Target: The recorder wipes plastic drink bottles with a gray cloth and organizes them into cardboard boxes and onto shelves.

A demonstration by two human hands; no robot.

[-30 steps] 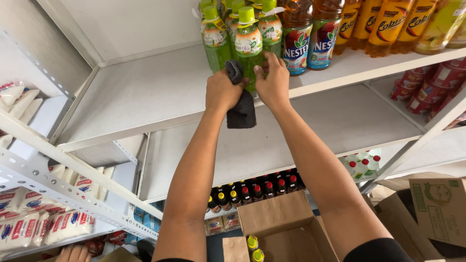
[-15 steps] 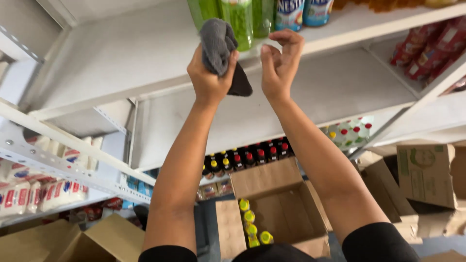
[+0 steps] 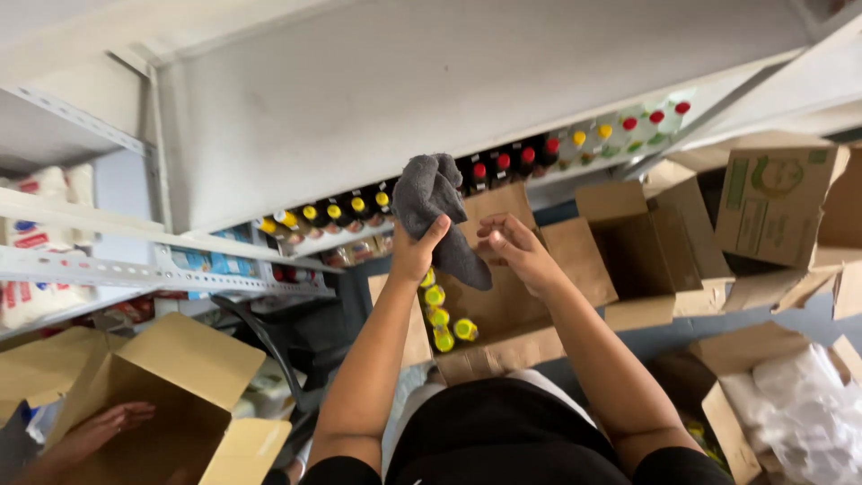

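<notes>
Head view: left hand point(image 3: 415, 256) raised, gripping grey cloth point(image 3: 435, 211); right hand point(image 3: 514, 251) empty beside it.

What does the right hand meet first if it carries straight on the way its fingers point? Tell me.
The right hand points its fingers toward the left hand. First in that line is the grey cloth hanging from the left hand, though the depth between them is unclear.

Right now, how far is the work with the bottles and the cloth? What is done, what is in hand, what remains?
Done: a row of shelf bottles with yellow and red caps stands on the lower shelf. In hand: the left hand grips a grey cloth; the right hand is open and empty beside it. Left: several yellow-capped bottles sit in the open cardboard box below.
</notes>
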